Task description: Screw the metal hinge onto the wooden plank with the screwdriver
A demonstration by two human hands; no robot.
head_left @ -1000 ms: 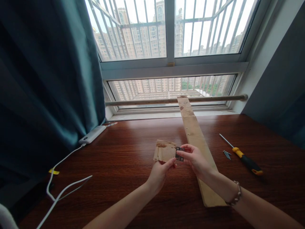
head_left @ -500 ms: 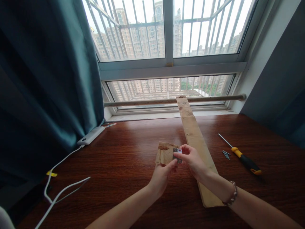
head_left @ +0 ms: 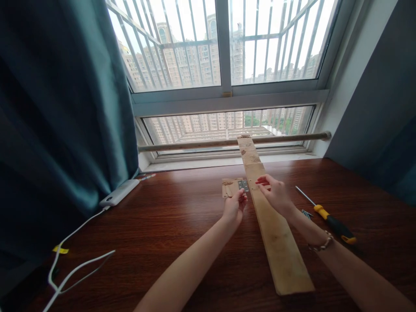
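Observation:
A small wooden block (head_left: 230,187) with a rough, bark-brown patch is held in my left hand (head_left: 234,207). That hand's thumb presses near a metal hinge (head_left: 243,186) with several holes, lying on the block's right end and reaching toward a long wooden board (head_left: 274,229). Over the board, just right of the hinge, is my right hand (head_left: 274,193). Its fingers are bent and a little apart, and I see nothing between them. Small holes show in the board near its fingertips.
A yellow-and-black screwdriver (head_left: 334,223) lies to the right, beside several screws (head_left: 306,213) partly hidden by my right forearm. At left, a white power strip (head_left: 120,193) with a cable sits by the curtain (head_left: 107,108). The board's far end reaches the rail (head_left: 195,145) at the window.
My right hand has let go of the hinge and moved right, over the board. My left hand has carried the block and hinge forward, beside the board.

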